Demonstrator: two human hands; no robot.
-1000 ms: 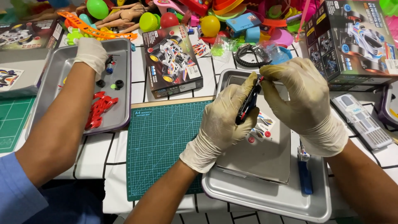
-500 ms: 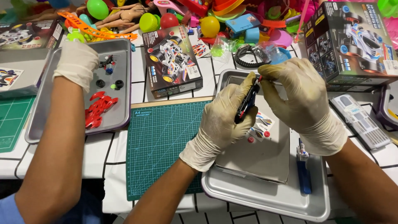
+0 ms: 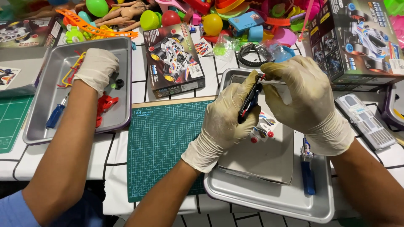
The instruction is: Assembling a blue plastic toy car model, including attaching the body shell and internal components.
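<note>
White tiles with dark grout covered the counter [image 3: 122, 147], its far edge heaped with bright plastic toys [image 3: 219, 17] and its far right corner taken by a boxed toy car [image 3: 357, 38]. A green cutting mat [image 3: 162, 147] lay near the middle, with a smaller toy car box [image 3: 173, 59] just beyond its far edge. To the right of the mat sat a metal tray [image 3: 269, 201] holding a grey card [image 3: 263, 162], a blue screwdriver [image 3: 308, 176] along its right side and a small sticker sheet [image 3: 263, 126].

Above that tray's far end the left hand [image 3: 225, 122] was clenched around a black toy car chassis [image 3: 250, 101], whose long axis ran steeply from the palm up toward the tray's far edge. The right hand [image 3: 307, 101] met it from the right, its thumb and forefinger pinching the chassis's upper tip, so both hands touched the piece.

At the counter's left, a co-worker's gloved hand [image 3: 96, 67] reached into a second tray [image 3: 42, 130] of red parts [image 3: 105, 104]; whether it grasped anything could not be told.
</note>
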